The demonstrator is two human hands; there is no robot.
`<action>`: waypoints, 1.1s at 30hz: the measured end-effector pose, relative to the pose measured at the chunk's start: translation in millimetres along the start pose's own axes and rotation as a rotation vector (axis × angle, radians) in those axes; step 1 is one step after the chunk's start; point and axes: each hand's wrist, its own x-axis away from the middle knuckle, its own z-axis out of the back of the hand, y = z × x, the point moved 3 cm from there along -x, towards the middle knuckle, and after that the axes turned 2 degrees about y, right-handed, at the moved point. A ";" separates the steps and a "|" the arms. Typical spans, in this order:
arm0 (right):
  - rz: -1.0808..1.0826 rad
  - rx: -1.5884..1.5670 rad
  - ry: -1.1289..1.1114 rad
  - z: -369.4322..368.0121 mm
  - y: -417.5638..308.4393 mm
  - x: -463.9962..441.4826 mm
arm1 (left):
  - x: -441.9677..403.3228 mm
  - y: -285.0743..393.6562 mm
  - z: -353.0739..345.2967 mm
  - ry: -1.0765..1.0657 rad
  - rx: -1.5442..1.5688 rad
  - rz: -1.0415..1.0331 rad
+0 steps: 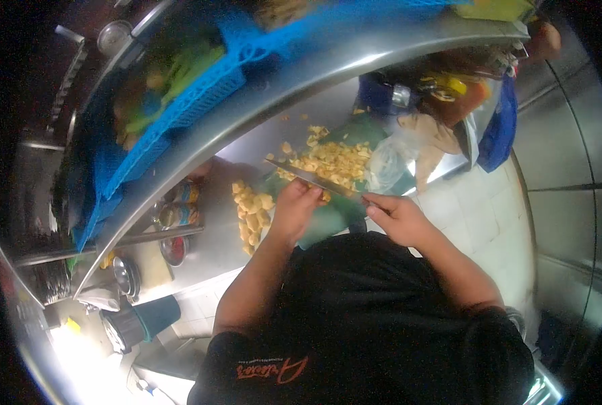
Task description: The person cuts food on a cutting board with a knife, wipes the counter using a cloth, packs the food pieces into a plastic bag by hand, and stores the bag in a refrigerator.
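A long-bladed knife (pixel 314 179) slants across the work in front of me, tip to the upper left. Its handle end is in my right hand (pixel 400 219), whose fingers are closed round it. My left hand (pixel 295 206) is closed at the blade's near side; what its fingers pinch is hidden, though a small yellow piece shows beside the thumb. Beneath and beyond the blade, a heap of chopped yellow pieces (pixel 341 162) lies on a green cutting board (pixel 324 226). Larger pale yellow chunks (pixel 250 212) lie left of my left hand on the steel counter (pixel 213 236).
A steel shelf edge (pixel 301 71) curves overhead, carrying blue mesh crates (pixel 200 94). Clear plastic bags (pixel 389 162) and a blue bag (pixel 498 128) are at the right. Jars (pixel 179 206), a bowl with red contents (pixel 174 250) and a dark green bin (pixel 156 317) are at the left.
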 end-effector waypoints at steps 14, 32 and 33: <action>0.020 0.168 -0.181 -23.8 7.2 -27.5 | 30.0 -25.8 23.8 0.060 -0.089 0.078; -0.022 -0.046 -0.052 -2.5 -2.2 -26.7 | 15.7 0.8 17.9 0.224 -0.183 -0.111; 0.030 -0.024 -0.056 -4.0 -12.1 -25.2 | 16.9 2.9 15.5 0.204 -0.184 -0.112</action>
